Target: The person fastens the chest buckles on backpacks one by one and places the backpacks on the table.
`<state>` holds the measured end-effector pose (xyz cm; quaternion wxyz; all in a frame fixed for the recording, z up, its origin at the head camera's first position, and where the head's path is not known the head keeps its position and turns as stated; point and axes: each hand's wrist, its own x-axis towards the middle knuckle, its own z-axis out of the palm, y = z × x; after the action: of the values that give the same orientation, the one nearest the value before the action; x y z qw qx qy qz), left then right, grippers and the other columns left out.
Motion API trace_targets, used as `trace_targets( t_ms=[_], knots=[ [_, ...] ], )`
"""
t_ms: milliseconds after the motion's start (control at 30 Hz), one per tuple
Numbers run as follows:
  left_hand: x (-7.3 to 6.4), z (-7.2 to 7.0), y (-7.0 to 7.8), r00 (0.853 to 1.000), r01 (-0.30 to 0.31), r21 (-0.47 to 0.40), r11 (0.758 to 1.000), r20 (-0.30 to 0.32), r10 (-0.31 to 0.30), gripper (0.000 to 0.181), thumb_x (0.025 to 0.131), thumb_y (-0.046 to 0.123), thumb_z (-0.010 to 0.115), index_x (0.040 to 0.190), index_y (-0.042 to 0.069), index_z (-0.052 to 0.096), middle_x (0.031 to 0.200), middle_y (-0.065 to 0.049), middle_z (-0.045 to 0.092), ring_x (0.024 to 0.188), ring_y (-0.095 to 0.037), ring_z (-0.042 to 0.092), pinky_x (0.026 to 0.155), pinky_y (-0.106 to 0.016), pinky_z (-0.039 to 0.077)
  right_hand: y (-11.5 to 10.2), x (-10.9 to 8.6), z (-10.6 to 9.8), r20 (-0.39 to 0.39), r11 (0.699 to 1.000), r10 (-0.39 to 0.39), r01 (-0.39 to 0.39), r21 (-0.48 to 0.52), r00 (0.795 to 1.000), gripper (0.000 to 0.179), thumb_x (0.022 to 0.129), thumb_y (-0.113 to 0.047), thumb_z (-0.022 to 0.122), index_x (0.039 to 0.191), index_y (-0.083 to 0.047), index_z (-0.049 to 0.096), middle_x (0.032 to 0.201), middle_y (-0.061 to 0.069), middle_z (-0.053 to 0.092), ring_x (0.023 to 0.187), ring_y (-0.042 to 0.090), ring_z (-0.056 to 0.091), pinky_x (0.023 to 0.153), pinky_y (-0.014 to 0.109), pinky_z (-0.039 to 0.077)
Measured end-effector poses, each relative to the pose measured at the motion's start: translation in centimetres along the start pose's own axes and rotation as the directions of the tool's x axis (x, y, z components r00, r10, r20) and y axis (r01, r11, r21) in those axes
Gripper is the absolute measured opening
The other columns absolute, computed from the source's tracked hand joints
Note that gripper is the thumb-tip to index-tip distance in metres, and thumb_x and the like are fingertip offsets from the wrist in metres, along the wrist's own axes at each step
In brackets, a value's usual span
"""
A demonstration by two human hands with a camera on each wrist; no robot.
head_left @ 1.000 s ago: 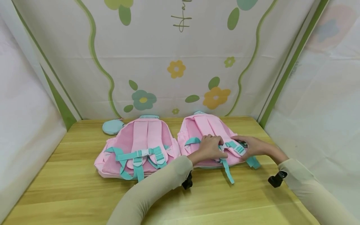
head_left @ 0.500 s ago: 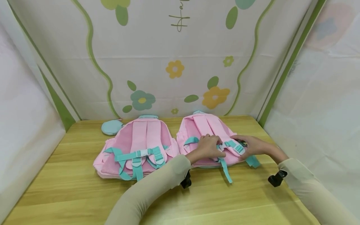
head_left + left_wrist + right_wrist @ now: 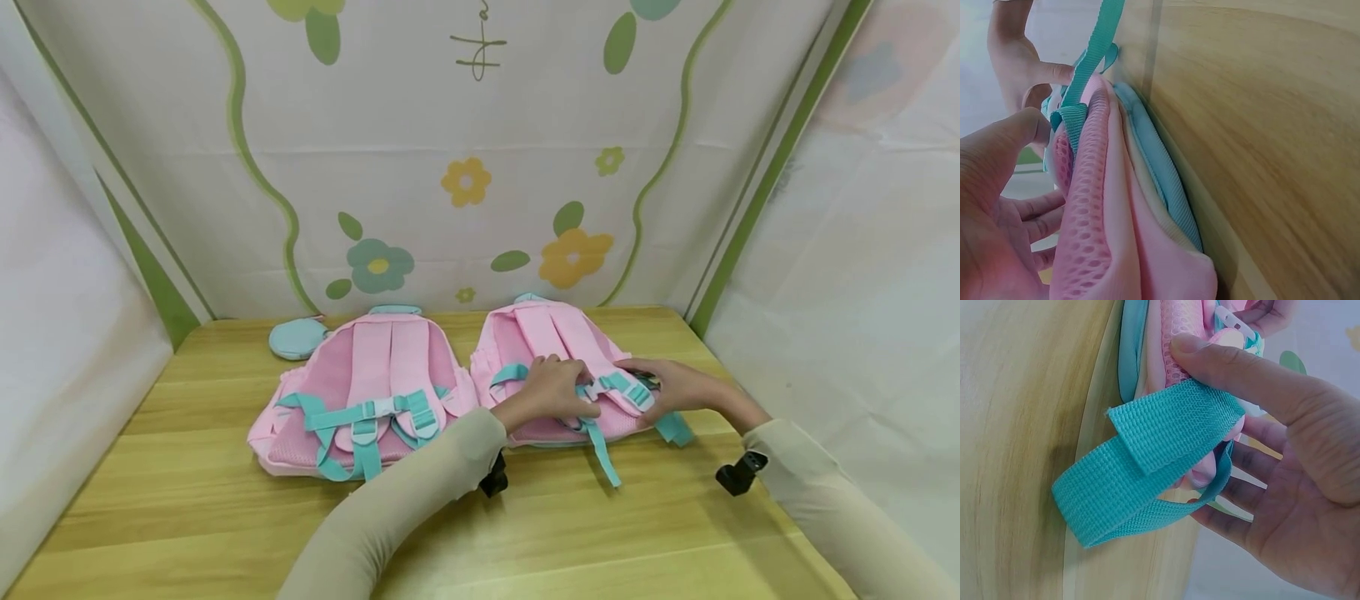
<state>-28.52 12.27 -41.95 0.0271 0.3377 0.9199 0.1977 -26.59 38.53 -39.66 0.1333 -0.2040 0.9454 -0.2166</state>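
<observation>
Two pink backpacks lie back panel up: the left backpack (image 3: 341,358) and the right backpack (image 3: 498,333). Over the right one, my left hand (image 3: 553,390) curls its thumb and fingers round the left part of the teal chest strap (image 3: 1072,122), beside the white buckle (image 3: 595,389). On the buckle's other side, my right hand (image 3: 678,390) curls round the lower end of a pink shoulder strap (image 3: 573,329) with its teal webbing. In the right wrist view its thumb lies against pink mesh (image 3: 1182,322), and a folded teal webbing end (image 3: 1154,431) hangs below.
A round light-blue pouch (image 3: 296,339) lies behind the left backpack, whose own chest strap is joined by a white buckle (image 3: 384,407). The wooden table (image 3: 187,500) meets a flower-printed cloth wall (image 3: 420,192) at the back, with white cloth at both sides.
Both hands stay at the right backpack's straps with almost no movement. The head view has shifted very slightly.
</observation>
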Motion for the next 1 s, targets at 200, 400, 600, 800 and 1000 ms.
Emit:
trace_targets(
  t_ms=[200, 400, 600, 800, 1000],
  knots=[
    [-0.1, -0.7, -0.1, 1.000, 0.002, 0.011, 1.000, 0.014, -0.002, 0.048, 0.082, 0.048, 0.074, 0.123, 0.025, 0.068, 0.110, 0.015, 0.069, 0.096, -0.010, 0.053, 0.101, -0.035, 0.041, 0.3, 0.0, -0.3, 0.006, 1.000, -0.010, 0.009, 0.015, 1.000, 0.102, 0.071, -0.034, 0.093, 0.155, -0.006, 0.041, 0.153, 0.024, 0.047, 0.131, 0.040, 0.049, 0.100, 0.056, 0.045],
    [-0.6, -1.5, -0.4, 0.998, 0.007, 0.007, 1.000, 0.062, -0.007, 0.052, 0.081, 0.050, 0.076, 0.126, 0.024, 0.068, 0.113, 0.014, 0.070, 0.099, -0.011, 0.054, 0.104, -0.037, 0.040, 0.1, 0.1, -0.4, 0.013, 0.999, -0.032, 0.032, 0.021, 0.999, 0.100, 0.072, -0.032, 0.092, 0.154, -0.004, 0.041, 0.152, 0.026, 0.046, 0.131, 0.043, 0.048, 0.100, 0.059, 0.045],
    [-1.2, -2.3, -0.6, 0.995, -0.006, 0.020, 1.000, 0.096, 0.004, 0.046, 0.081, 0.049, 0.078, 0.119, 0.023, 0.070, 0.101, 0.014, 0.070, 0.097, -0.013, 0.055, 0.102, -0.040, 0.042, -0.4, 0.1, -0.4, 0.019, 0.999, -0.027, 0.027, 0.017, 0.999, 0.099, 0.072, -0.031, 0.093, 0.153, -0.004, 0.042, 0.151, 0.028, 0.047, 0.130, 0.044, 0.048, 0.101, 0.062, 0.043],
    [-1.0, -1.5, -0.4, 0.999, 0.018, 0.021, 1.000, 0.047, -0.019, 0.046, 0.080, 0.048, 0.079, 0.118, 0.023, 0.073, 0.109, 0.014, 0.072, 0.099, -0.012, 0.056, 0.102, -0.037, 0.041, -0.6, 0.1, -0.3, 0.019, 1.000, -0.020, 0.020, -0.007, 1.000, 0.100, 0.070, -0.031, 0.094, 0.152, -0.004, 0.043, 0.150, 0.028, 0.048, 0.128, 0.041, 0.050, 0.102, 0.062, 0.043],
    [-0.9, -0.2, -0.3, 1.000, -0.017, 0.007, 1.000, -0.017, 0.017, 0.045, 0.078, 0.041, 0.081, 0.120, 0.024, 0.074, 0.114, 0.012, 0.072, 0.098, -0.010, 0.056, 0.097, -0.032, 0.040, -0.5, 0.2, 0.0, 0.014, 1.000, -0.015, 0.016, -0.003, 1.000, 0.101, 0.069, -0.029, 0.094, 0.152, -0.002, 0.044, 0.150, 0.028, 0.048, 0.126, 0.039, 0.051, 0.101, 0.056, 0.044]
  ],
)
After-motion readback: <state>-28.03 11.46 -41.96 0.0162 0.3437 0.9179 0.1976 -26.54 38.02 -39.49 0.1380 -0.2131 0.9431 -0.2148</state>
